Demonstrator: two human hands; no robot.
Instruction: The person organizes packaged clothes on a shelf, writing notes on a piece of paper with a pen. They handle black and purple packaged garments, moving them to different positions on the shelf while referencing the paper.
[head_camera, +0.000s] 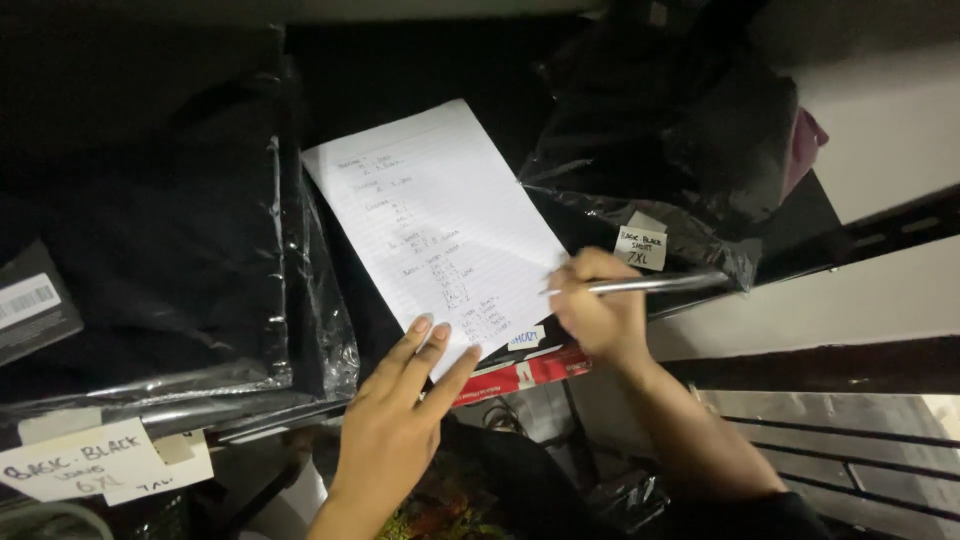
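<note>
A person's right hand closes its fingers around a silver pen, the tip resting on the lower right edge of a lined white sheet of paper covered in short handwritten rows. The pen's barrel points away toward 3 o'clock. The left hand, reaching in from 6 o'clock, lies flat with its fingers stretched out and slightly spread, fingertips pressing the bottom corner of the paper and gripping nothing. The sheet sits at the centre of the view, tilted, its long side running from 11 o'clock down to 5 o'clock, on top of dark wrapped goods.

At 9 o'clock of the paper stands a stack of black folded garments in clear plastic bags, with handwritten white paper labels taped at its lower left, toward 7 o'clock. At 2 o'clock lies another black plastic-wrapped bundle, bearing a small white tag just above the right hand. A red strip of packaging shows under the paper's lower edge, between the two hands. A dark card with a barcode sticker rests at the far left edge.
</note>
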